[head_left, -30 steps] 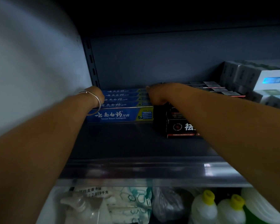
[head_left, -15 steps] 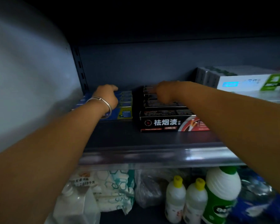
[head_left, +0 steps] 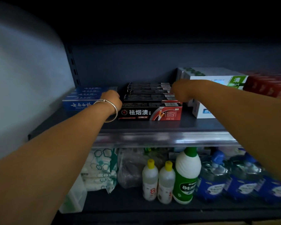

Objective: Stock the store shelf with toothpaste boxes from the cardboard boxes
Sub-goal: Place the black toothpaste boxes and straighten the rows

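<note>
On the dark shelf (head_left: 152, 126) a stack of black toothpaste boxes (head_left: 149, 112) lies between blue toothpaste boxes (head_left: 81, 99) on the left and white-and-green boxes (head_left: 214, 76) on the right. My left hand (head_left: 111, 99), with a silver bracelet at the wrist, sits at the left end of the black stack, against the blue boxes. Its fingers are hidden behind the back of the hand. My right hand (head_left: 179, 93) is at the right end of the black stack, fingers curled down over the upper boxes.
Red boxes (head_left: 269, 85) fill the far right of the shelf. A grey side panel (head_left: 23, 78) closes the left. Below stand two yellow-capped bottles (head_left: 150, 181), a green bottle (head_left: 186, 176), blue-labelled water bottles (head_left: 234, 179) and a wipes pack (head_left: 102, 169).
My left hand left the blue boxes and moved right to the black stack's left end. My right hand slid from that stack's left end to its right end. The view shifted right and pulled back.
</note>
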A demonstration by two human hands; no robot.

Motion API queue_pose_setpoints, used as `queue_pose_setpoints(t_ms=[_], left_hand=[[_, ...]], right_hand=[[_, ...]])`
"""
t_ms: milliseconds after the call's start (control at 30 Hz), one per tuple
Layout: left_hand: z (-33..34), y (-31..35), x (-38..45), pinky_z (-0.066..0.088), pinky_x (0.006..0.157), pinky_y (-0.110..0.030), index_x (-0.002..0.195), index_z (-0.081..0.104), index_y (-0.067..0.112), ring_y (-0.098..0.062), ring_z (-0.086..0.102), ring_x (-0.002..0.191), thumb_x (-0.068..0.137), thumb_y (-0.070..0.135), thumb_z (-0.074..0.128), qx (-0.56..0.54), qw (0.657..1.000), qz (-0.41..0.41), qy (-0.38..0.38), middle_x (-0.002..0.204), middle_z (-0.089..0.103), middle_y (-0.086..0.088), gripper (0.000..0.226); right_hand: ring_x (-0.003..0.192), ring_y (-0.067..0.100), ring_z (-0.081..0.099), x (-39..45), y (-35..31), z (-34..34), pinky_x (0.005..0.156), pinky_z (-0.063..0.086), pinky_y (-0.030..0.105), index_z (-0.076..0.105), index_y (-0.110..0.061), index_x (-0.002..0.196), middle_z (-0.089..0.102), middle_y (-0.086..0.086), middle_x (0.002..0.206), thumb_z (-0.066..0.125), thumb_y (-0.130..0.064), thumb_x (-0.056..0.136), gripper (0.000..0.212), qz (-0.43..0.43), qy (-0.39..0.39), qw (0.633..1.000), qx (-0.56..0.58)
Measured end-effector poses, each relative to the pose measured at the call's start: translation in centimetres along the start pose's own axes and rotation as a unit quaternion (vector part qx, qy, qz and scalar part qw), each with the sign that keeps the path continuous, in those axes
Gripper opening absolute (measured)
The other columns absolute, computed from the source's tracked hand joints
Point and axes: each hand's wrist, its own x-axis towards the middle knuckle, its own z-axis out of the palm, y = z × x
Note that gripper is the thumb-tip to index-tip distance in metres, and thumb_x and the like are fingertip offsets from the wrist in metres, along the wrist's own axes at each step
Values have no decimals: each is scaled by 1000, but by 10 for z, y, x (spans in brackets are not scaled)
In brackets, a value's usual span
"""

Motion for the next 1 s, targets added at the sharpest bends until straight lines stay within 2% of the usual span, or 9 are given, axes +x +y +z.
queue_pose_setpoints(t_ms=[133, 300, 400, 500, 700, 833, 1000], left_hand=[[0, 9, -7, 40, 98, -34, 121, 60, 1, -34, 50, 118, 93, 2, 43, 33, 999, -15, -12, 128, 55, -17, 32], [0, 13, -11, 41, 95, -34, 123, 56, -1, -35, 50, 117, 93, 1, 41, 35, 999, -19, -9, 129, 53, -20, 34], [2, 11, -15, 42, 89, -33, 124, 55, -1, -35, 51, 115, 91, 0, 42, 26, 999, -30, -21, 128, 52, -21, 35], [4, 12, -20, 42, 93, -33, 129, 51, 0, -34, 50, 118, 89, 2, 46, 12, 999, -32, -26, 132, 50, -19, 40], [4, 12, -22, 43, 85, -32, 125, 53, 1, -33, 52, 113, 87, 6, 53, 8, 999, -31, -34, 126, 53, -18, 38], [6, 15, -21, 42, 93, -32, 129, 50, 3, -32, 50, 118, 89, 14, 59, 10, 999, -28, -37, 131, 51, -16, 43], [9, 16, -17, 42, 95, -33, 128, 51, 1, -32, 51, 117, 87, 19, 64, 5, 999, -24, -35, 130, 53, -17, 47]], right_hand=[[118, 27, 53, -9, 6, 13, 98, 43, 33, 51, -4, 130, 53, 14, 132, 43, -6, 95, 37, -1, -19, 998, -53], [130, 28, 40, -13, 8, 27, 108, 25, 52, 36, -17, 143, 42, 7, 142, 42, -8, 96, 48, 32, -32, 998, -52], [129, 28, 40, -13, 9, 33, 108, 25, 51, 32, -20, 145, 42, 7, 141, 42, -12, 97, 49, 36, -30, 998, -30], [126, 27, 43, -14, 9, 33, 106, 27, 51, 36, -18, 143, 46, 7, 136, 42, -10, 96, 47, 28, -26, 999, -12], [119, 26, 48, -19, 12, 32, 101, 35, 44, 43, -13, 136, 52, 9, 128, 44, -8, 95, 42, 25, -26, 999, -13], [121, 25, 48, -15, 13, 35, 102, 35, 46, 43, -14, 137, 52, 8, 131, 44, -9, 95, 42, 25, -31, 999, -12], [126, 26, 43, -8, 14, 38, 106, 28, 50, 40, -17, 140, 47, 5, 136, 44, -12, 96, 45, 40, -32, 999, 2]])
